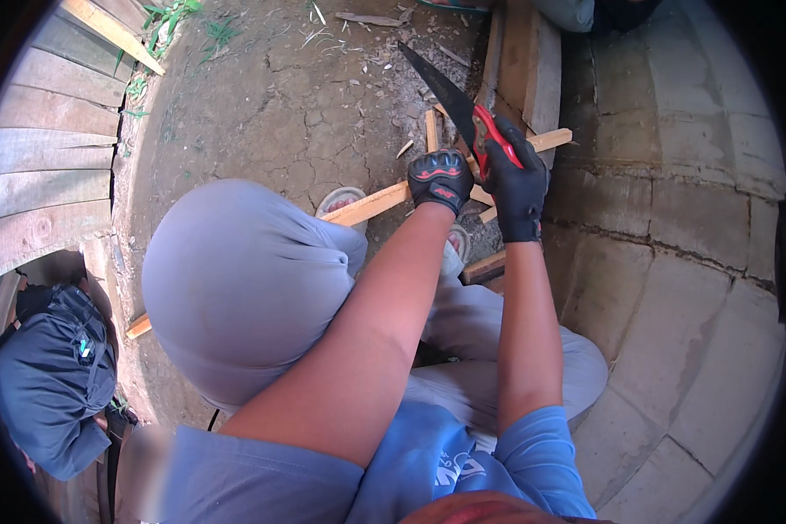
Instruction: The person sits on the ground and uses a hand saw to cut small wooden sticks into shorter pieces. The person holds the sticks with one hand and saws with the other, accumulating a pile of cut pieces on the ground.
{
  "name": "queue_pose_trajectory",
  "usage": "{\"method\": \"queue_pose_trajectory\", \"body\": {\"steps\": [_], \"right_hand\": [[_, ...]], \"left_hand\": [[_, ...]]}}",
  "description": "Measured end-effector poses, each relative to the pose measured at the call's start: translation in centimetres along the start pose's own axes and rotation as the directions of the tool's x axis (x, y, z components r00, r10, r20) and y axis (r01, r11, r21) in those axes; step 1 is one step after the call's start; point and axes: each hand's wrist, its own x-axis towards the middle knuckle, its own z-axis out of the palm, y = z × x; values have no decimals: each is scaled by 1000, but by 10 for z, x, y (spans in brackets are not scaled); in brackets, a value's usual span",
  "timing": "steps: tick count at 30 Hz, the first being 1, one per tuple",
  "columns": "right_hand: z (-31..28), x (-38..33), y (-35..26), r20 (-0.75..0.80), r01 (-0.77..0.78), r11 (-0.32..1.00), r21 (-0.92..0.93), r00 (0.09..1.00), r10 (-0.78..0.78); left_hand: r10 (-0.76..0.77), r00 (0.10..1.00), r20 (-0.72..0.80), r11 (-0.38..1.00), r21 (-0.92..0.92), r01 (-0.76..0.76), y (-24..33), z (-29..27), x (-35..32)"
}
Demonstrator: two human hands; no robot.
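Observation:
My right hand [517,188], in a black glove, is closed round the red and black handle of a hand saw [441,87]. The saw's dark blade points up and to the left, away from me. A narrow strip of pale wood [371,205] runs slantwise in front of me, from beside my left knee to past my right hand. My left hand [441,179], gloved in black with red marks, is wrapped round the strip just left of the saw. Whether the saw's teeth touch the wood is hidden by my hands.
Short wood pieces [432,131] and shavings lie on the cracked earth beyond my hands. A thick timber beam [530,70] runs along concrete blocks [646,201] at the right. Wooden planks [48,140] stand at the left, above a dark backpack [57,375]. My feet are below the strip.

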Motion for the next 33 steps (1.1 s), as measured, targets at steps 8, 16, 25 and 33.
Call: {"method": "queue_pose_trajectory", "body": {"steps": [8, 16, 25, 33], "right_hand": [[-10, -5, -13, 39, -197, 979, 54, 980, 195], [-10, -6, -3, 50, -196, 979, 62, 980, 193], [-9, -9, 10, 57, 35, 999, -20, 998, -33], [-11, -8, -13, 151, -167, 984, -52, 973, 174]], "left_hand": [[11, 999, -34, 1000, 8, -11, 2, 3, -3], [15, 998, -55, 1000, 4, -15, 2, 6, -1], [17, 1000, -25, 1000, 4, -17, 2, 5, -1], [4, 1000, -24, 1000, 3, -4, -4, 2, 0]]}}
